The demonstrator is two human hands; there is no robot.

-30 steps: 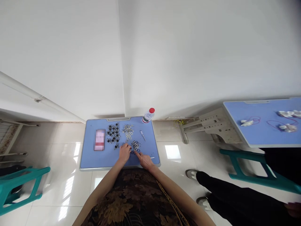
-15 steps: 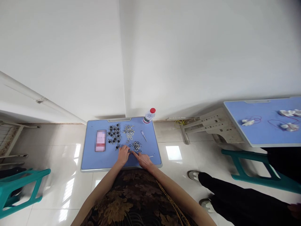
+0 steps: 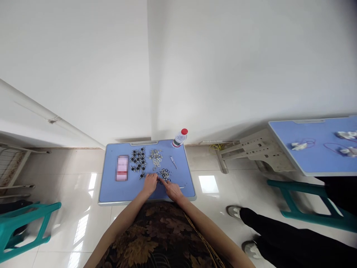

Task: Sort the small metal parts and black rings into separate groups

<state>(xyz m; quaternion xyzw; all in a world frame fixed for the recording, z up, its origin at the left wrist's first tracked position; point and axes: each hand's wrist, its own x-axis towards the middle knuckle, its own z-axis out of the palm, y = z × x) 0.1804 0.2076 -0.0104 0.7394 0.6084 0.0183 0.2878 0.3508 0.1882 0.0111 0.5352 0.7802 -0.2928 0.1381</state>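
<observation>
On the blue table (image 3: pixel 111 193), my left hand (image 3: pixel 151 182) is closed, its fingertips on something small that I cannot make out. My right hand (image 3: pixel 172 189) lies just right of it, its index finger stretched toward the left fingertips. Above the left hand are several black-headed metal parts (image 3: pixel 138 160), with one (image 3: pixel 142 175) lying apart beside that hand. Light metal pieces and rings (image 3: pixel 156 158) lie to their right. Dark rings (image 3: pixel 164 174) form a small pile just above my right hand. A thin metal rod (image 3: pixel 182 187) lies right of it.
A phone (image 3: pixel 122 168) lies at the table's left, a small pen-like tool (image 3: pixel 173 162) at the right. A red-capped bottle (image 3: pixel 180 138) stands at the back right corner. At the right are another blue table (image 3: pixel 301 130), a green stool (image 3: pixel 295 188) and a person's legs (image 3: pixel 281 229).
The whole view has shifted slightly, so the table appears further right. My hands stay together at the front of the table; the left fingers have moved slightly.
</observation>
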